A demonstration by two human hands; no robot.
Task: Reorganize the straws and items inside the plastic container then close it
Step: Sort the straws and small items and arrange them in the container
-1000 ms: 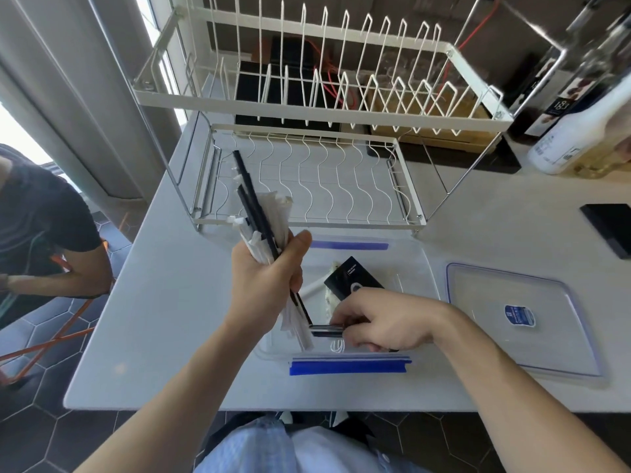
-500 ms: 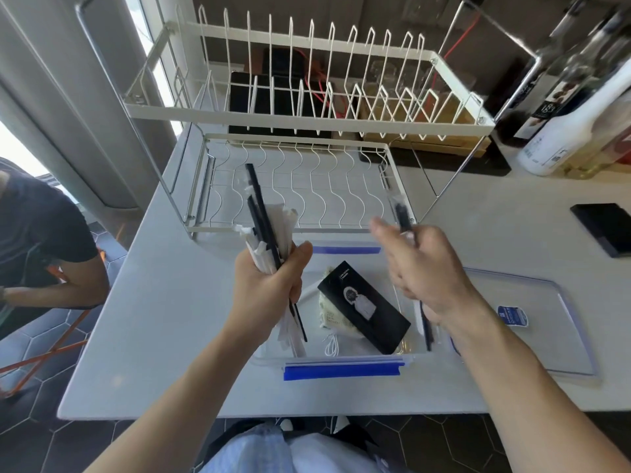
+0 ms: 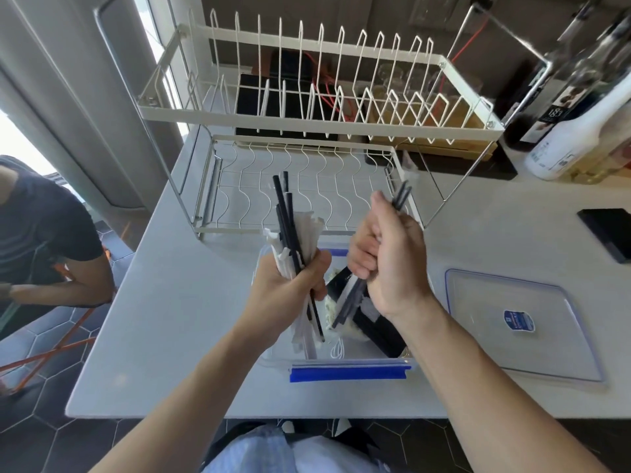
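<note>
White table (image 3: 177,302) w/ rack (image 3: 307,107) — hex-tile floor (image 3: 44,377).

Probably kitchen: dish rack (image 3: 307,107), bottles (image 3: 573,124).

White table (image 3: 170,302), container (image 3: 273,361), lid (image 3: 546,353), rack (image 3: 205,230), possibly 2 bottles (image 3: 560,145)

The container (image 3: 341,365) sits at the counter's (image 3: 170,319) front edge, with its lid (image 3: 512,336) just right of it. The dish rack (image 3: 307,165) stands behind it (toward the back edge). Bottles (image 3: 573,131) occupy the back-right corner.
</note>
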